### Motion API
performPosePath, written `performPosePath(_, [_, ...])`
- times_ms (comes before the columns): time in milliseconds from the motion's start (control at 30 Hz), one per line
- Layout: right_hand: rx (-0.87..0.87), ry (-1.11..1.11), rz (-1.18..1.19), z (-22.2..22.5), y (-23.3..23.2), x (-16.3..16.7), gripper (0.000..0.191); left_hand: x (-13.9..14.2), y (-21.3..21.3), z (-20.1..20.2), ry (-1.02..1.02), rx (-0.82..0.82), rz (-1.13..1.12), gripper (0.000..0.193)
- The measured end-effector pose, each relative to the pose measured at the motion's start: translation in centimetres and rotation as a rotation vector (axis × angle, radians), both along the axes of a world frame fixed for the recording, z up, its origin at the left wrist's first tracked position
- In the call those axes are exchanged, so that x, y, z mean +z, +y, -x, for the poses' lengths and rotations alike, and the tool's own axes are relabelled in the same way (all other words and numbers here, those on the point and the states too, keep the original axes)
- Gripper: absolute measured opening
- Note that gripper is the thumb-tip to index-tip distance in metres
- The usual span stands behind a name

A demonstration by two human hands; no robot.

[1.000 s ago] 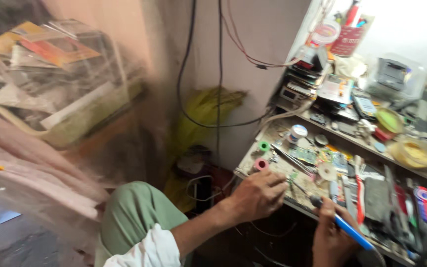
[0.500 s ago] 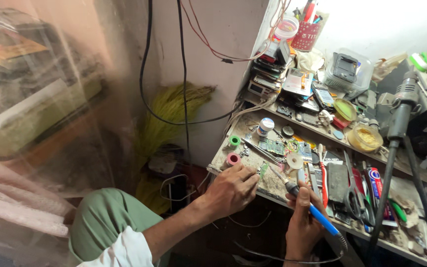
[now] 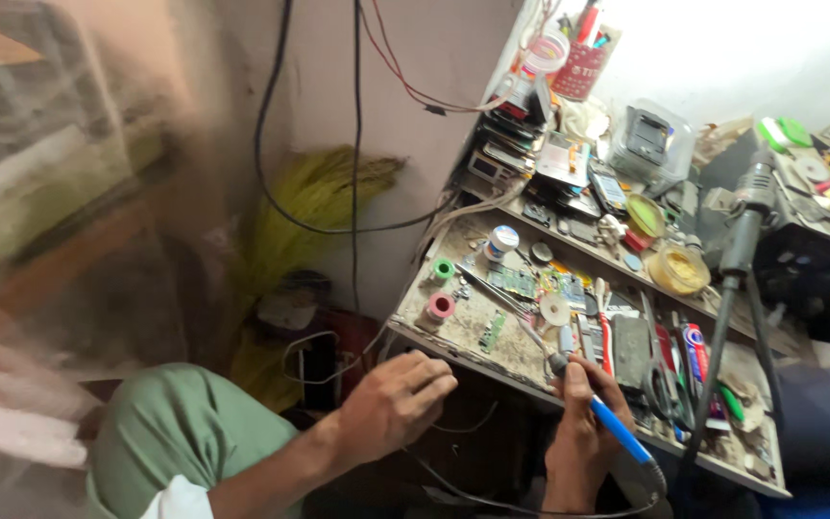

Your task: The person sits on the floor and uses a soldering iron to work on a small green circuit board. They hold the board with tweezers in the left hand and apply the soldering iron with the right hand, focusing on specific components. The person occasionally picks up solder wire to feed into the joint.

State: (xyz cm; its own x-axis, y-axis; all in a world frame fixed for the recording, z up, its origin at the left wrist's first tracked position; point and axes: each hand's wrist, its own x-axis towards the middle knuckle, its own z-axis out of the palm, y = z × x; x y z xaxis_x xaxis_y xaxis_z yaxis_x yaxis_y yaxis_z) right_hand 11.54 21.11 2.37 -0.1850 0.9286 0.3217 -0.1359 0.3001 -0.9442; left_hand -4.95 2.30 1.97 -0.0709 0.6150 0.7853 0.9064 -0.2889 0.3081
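Observation:
My right hand (image 3: pixel 583 423) grips a blue-handled soldering iron (image 3: pixel 617 432), its tip resting over the cluttered workbench (image 3: pixel 473 332) near small green circuit boards (image 3: pixel 511 282). My left hand (image 3: pixel 396 399) hovers at the bench's near-left edge with curled fingers; whether it pinches a thin wire I cannot tell. A pink spool (image 3: pixel 439 308) and a green spool (image 3: pixel 444 270) lie just beyond the left hand. A white solder reel (image 3: pixel 555 308) lies near the iron's tip.
The bench holds several tools, a red-handled one (image 3: pixel 605 336), a yellow tin (image 3: pixel 676 269), phones and a meter (image 3: pixel 647 139) at the back. A grey stand pole (image 3: pixel 727 288) rises at right. Black cables (image 3: pixel 357 144) hang on the wall above a yellow broom (image 3: pixel 309 202).
The view has swung left and down, so the bench appears further right. My left hand has drawn back from the bench top to its near edge. The right hand keeps hold of the iron.

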Motion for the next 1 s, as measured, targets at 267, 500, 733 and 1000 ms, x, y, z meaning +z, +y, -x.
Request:
performPosePath(267, [-0.011, -0.116, -0.139, 1.0, -2.4, 0.6, 0.02, -0.1, 2.9, 0.7, 0.121, 0.054, -0.018, 0.035])
performPosePath(500, [-0.121, -0.214, -0.166, 0.5, -3.0, -1.5, 0.017, -1.7, 3.6, 0.0, 0.122, 0.126, -0.013, 0.039])
performPosePath(733, [-0.196, -0.185, -0.15, -0.4, -2.9, -1.8, 0.012, -1.8, 4.3, -0.7, 0.11, 0.183, 0.059, 0.052])
performPosePath(1000, [-0.137, -0.189, -0.221, -0.8, -2.0, -1.6, 0.012, -1.7, 4.0, -0.8, 0.18, 0.265, 0.086, 0.053])
